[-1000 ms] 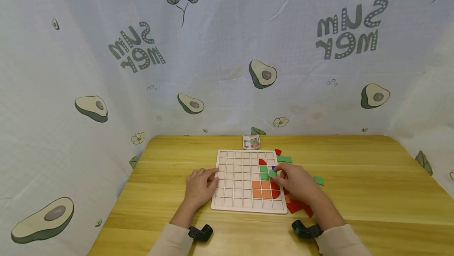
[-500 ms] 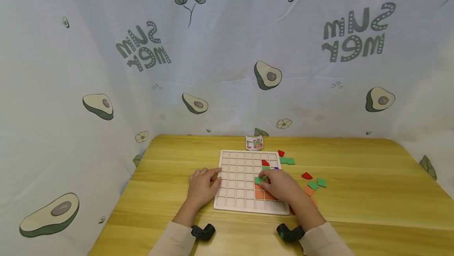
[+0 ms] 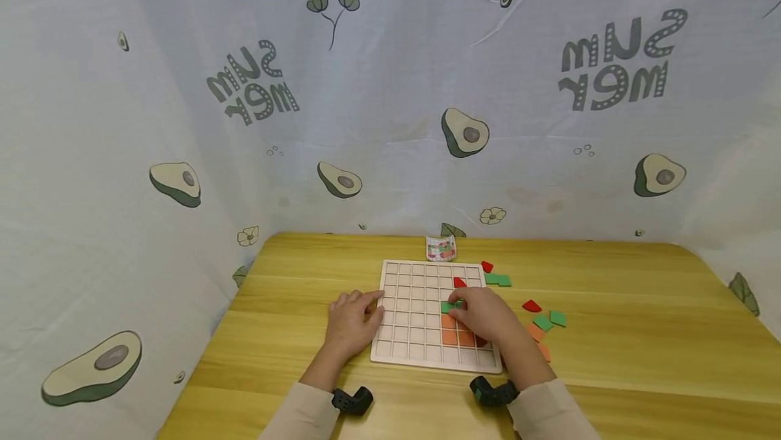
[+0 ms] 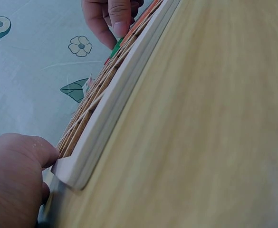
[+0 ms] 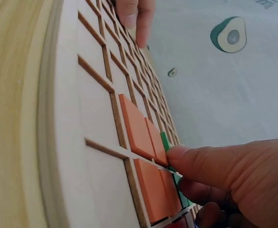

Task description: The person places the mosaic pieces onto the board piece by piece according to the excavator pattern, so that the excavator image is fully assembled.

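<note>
Pinching green tile (image 3: 446, 308), right hand (image 3: 487, 314) over board (image 3: 403, 318), left hand (image 3: 352, 324) touching its edge

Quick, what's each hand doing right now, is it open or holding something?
Left hand: open, touching the left edge of the board.
Right hand: closed, pinching a green tile.

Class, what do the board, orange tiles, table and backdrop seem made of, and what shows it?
Board: probably wood, pale and matte, with browner divider edges.
Orange tiles: painted wood or plastic, evenly coloured; can't tell which.
Table: wood or wood-look laminate, smooth, with streaky grain.
Backdrop: likely fabric, matte, printed, showing creases.
</note>
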`<action>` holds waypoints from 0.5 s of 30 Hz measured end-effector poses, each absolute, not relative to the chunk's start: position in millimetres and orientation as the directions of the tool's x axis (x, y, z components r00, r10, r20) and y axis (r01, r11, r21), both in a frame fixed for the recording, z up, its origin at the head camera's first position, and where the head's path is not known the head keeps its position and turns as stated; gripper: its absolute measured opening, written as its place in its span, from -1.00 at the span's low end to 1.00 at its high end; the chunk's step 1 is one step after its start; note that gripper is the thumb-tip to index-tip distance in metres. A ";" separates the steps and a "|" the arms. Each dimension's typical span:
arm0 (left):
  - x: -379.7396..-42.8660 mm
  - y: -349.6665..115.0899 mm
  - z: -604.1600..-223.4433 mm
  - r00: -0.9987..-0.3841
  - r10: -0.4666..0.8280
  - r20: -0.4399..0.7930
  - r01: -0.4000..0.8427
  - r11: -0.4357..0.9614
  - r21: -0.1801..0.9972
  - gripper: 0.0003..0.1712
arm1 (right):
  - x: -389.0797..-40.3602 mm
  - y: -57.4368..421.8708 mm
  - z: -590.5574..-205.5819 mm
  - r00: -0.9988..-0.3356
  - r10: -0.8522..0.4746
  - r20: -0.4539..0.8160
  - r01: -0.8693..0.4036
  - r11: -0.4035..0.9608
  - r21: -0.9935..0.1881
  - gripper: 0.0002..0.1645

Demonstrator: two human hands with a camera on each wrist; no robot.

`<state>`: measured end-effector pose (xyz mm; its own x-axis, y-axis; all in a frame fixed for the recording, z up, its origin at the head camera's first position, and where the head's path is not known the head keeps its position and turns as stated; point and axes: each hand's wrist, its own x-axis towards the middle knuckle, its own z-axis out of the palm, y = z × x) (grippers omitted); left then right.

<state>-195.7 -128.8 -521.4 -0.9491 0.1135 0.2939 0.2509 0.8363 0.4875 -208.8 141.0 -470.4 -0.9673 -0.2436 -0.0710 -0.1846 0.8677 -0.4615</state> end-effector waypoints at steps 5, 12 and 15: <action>-197.1 -128.8 -521.7 -0.949 0.114 0.294 0.249 0.843 0.476 -0.63 | -209.5 140.2 -474.3 -0.974 -0.218 -0.061 -0.165 0.870 -0.464 -0.76; -197.0 -128.2 -521.8 -0.950 0.111 0.290 0.246 0.839 0.485 -0.63 | -207.0 148.2 -472.7 -0.975 -0.215 -0.061 -0.151 0.835 -0.530 -0.74; -196.7 -127.8 -522.0 -0.951 0.108 0.291 0.244 0.840 0.484 -0.63 | -206.6 161.0 -468.4 -0.982 -0.176 -0.074 -0.104 0.820 -0.563 -0.71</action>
<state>-196.7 -127.8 -522.0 -0.9507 0.1081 0.2906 0.2435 0.8403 0.4843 -206.6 161.0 -468.4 -0.9816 -0.1757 -0.0744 -0.1040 0.8196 -0.5635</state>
